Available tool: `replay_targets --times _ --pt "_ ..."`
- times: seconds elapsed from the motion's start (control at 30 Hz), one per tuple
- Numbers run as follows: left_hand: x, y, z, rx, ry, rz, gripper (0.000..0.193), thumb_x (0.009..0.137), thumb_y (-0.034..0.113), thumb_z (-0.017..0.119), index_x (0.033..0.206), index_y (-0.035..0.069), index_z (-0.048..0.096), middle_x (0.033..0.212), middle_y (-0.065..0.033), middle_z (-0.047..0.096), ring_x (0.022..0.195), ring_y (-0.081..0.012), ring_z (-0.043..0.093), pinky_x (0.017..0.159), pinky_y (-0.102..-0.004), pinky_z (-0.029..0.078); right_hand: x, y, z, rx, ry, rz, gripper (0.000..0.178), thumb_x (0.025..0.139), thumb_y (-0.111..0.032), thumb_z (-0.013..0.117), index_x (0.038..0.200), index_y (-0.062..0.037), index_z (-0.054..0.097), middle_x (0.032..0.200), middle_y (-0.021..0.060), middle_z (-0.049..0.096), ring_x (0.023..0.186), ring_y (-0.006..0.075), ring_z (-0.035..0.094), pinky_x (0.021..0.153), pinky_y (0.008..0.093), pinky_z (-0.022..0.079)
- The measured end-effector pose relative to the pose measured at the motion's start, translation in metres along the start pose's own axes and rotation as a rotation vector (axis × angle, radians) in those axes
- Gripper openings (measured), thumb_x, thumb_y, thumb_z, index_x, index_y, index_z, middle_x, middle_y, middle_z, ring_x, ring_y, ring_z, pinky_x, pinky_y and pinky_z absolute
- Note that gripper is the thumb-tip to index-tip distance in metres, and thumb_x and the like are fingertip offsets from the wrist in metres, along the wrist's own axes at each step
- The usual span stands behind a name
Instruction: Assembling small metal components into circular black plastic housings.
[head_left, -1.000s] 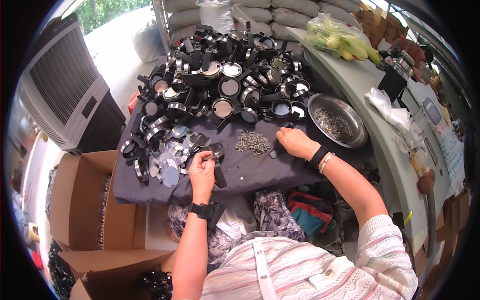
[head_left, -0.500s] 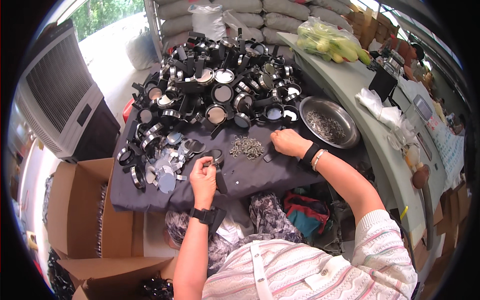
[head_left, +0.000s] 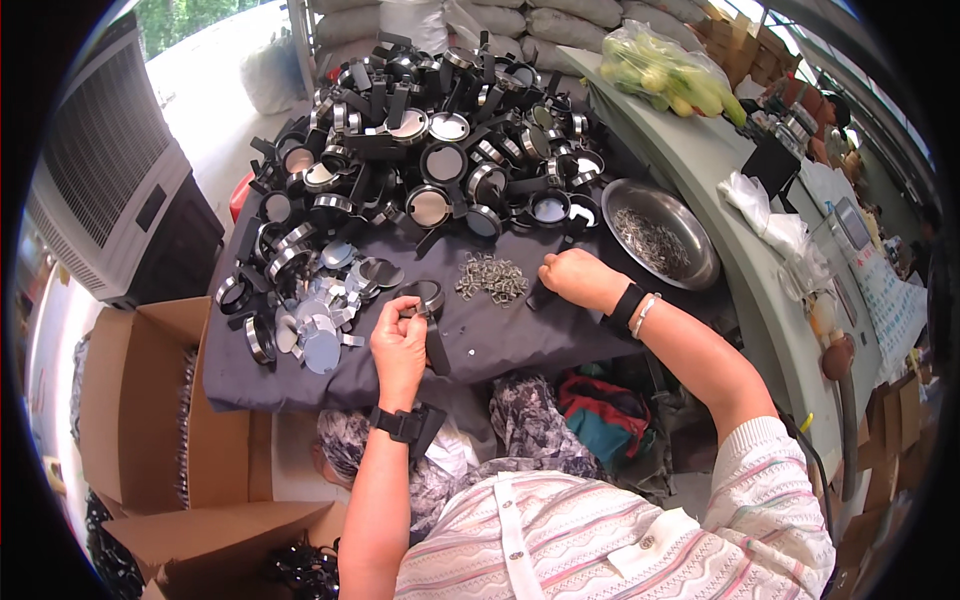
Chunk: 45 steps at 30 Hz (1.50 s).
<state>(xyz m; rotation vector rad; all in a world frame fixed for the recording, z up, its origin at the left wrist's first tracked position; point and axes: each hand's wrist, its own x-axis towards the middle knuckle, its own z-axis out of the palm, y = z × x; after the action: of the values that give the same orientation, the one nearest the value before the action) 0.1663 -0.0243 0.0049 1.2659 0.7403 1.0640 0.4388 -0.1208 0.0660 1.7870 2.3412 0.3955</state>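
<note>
Near the table's front, my left hand (head_left: 398, 350) is closed around a round metal-banded part with a black handle (head_left: 434, 338). Its ring points away from me, and the handle hangs down beside my fingers. To the right, my right hand (head_left: 580, 280) is low over the dark cloth, fingertips pinched. A dark flat shape shows beside those fingertips; whether they hold it or something smaller is hidden. Between the hands lies a small heap of metal clips (head_left: 491, 277). Left of my left hand are loose shiny discs (head_left: 320, 348), scattered and overlapping.
A large pile of similar black-handled round parts (head_left: 443, 163) covers the table's far side. A steel bowl (head_left: 704, 262) of small metal pieces stands at the right. Cardboard boxes (head_left: 150, 410) sit at the left, below an air cooler (head_left: 105, 160). A greenish counter (head_left: 690, 150) runs along the right.
The whole view has shifted slightly. My left hand still grips the handled part, its ring now showing more fully. My right hand stays beside the clip heap, fingertips still pinched.
</note>
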Motion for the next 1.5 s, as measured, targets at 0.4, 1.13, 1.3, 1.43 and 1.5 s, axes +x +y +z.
replay_targets --times 0.4,1.13,1.3,1.43,1.5 --pt "-0.002 -0.001 0.000 -0.017 0.009 -0.001 0.018 0.085 -0.002 0.055 0.101 0.004 0.059 0.065 0.0048 0.053 0.052 0.0003 0.043 0.044 -0.0177 0.035 0.014 0.016 0.007 0.143 -0.006 -0.015 0.010 0.068 -0.005 0.056 0.077 0.0009 0.059 0.073 0.0171 0.062 0.070 0.0345 0.064 0.065 0.0421 0.052" --pt "0.000 -0.008 -0.001 0.075 0.075 0.057 0.021 0.083 -0.005 0.048 0.100 0.004 0.057 0.067 0.0056 0.052 0.057 -0.0004 0.042 0.051 -0.0178 0.036 0.088 -0.141 0.001 1.956 0.495 0.660 0.005 0.087 -0.004 0.058 0.085 0.0006 0.057 0.073 0.0027 0.059 0.057 0.0078 0.057 0.049 0.0215 0.048" --pt "0.000 -0.005 0.002 0.022 0.084 0.053 0.021 0.084 -0.004 0.048 0.100 0.004 0.057 0.066 0.0055 0.052 0.057 -0.0006 0.042 0.051 -0.0182 0.036 0.084 -0.145 -0.003 1.871 0.414 0.679 0.007 0.087 -0.004 0.058 0.082 0.0002 0.056 0.070 0.0018 0.058 0.057 0.0073 0.056 0.048 0.0217 0.046" --pt "-0.001 -0.003 0.000 0.047 0.068 0.060 0.021 0.083 -0.004 0.048 0.101 0.003 0.057 0.068 0.0055 0.051 0.058 -0.0006 0.042 0.051 -0.0179 0.036 0.083 -0.146 -0.001 1.699 0.455 0.640 0.007 0.086 -0.004 0.058 0.081 0.0012 0.056 0.067 0.0023 0.057 0.056 0.0076 0.055 0.047 0.0225 0.045" --pt "0.001 -0.008 -0.002 0.036 0.069 0.050 0.020 0.083 -0.004 0.048 0.100 0.003 0.057 0.068 0.0057 0.051 0.058 -0.0005 0.041 0.051 -0.0177 0.035 0.087 -0.142 0.004 1.339 0.546 0.541 0.008 0.085 -0.003 0.059 0.081 0.0027 0.055 0.065 0.0034 0.056 0.053 0.0079 0.055 0.046 0.0240 0.044"
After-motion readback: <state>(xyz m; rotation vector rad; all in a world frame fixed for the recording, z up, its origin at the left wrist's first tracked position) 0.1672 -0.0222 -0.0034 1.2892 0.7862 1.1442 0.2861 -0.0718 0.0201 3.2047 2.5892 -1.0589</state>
